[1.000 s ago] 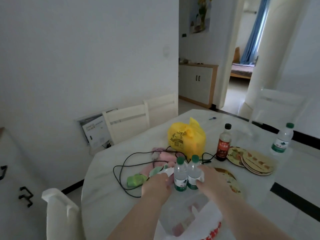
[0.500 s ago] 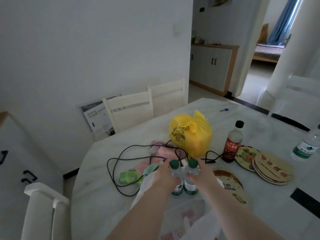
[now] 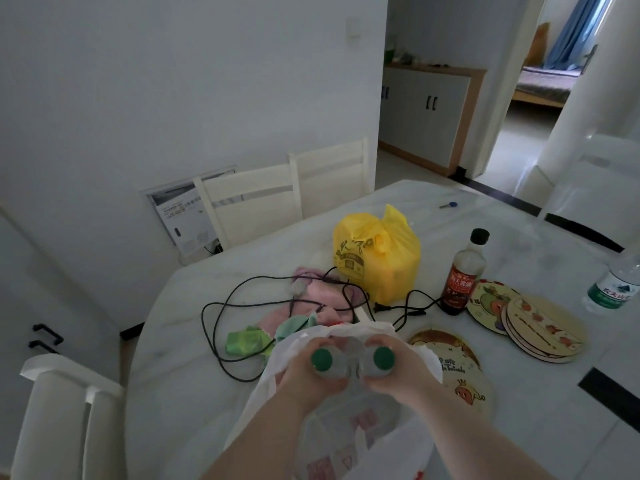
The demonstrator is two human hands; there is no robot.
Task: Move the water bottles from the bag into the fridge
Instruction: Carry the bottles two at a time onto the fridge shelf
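**Desk:** What is pictured at the centre?

**Caption:** The left bottle (image 3: 321, 359) and the right bottle (image 3: 383, 357), both green-capped, are seen from above. They are held upright and side by side over the mouth of the white plastic bag (image 3: 277, 362). The first is gripped by the left hand (image 3: 301, 377) and the second by the right hand (image 3: 407, 372). The fingers (image 3: 388, 341) are curled round the shoulders just below the caps.

**Desk:** How are the bottles expected to handle?

**Caption:** They are presumed sealed and full, so some weight is to be reckoned with. The thin clear walls would likely give under a hard squeeze and may be slick. A hold round the body is judged firmer than one near the cap. The bag is limp and could be dragged up with them.

**Desk:** What is shown around them?

**Caption:** A third water bottle (image 3: 614, 289) is stood well apart, at the right edge of the surface (image 3: 173, 393). Round mats (image 3: 543, 327), a dark sauce bottle (image 3: 462, 278) and a knotted yellow bag (image 3: 375, 261) are laid out between. A black cable (image 3: 221, 306) is looped over a pink cloth (image 3: 311, 296) and passes beside a green cloth (image 3: 244, 341). The fridge is not in view, so a carry away from the surface is presumed.
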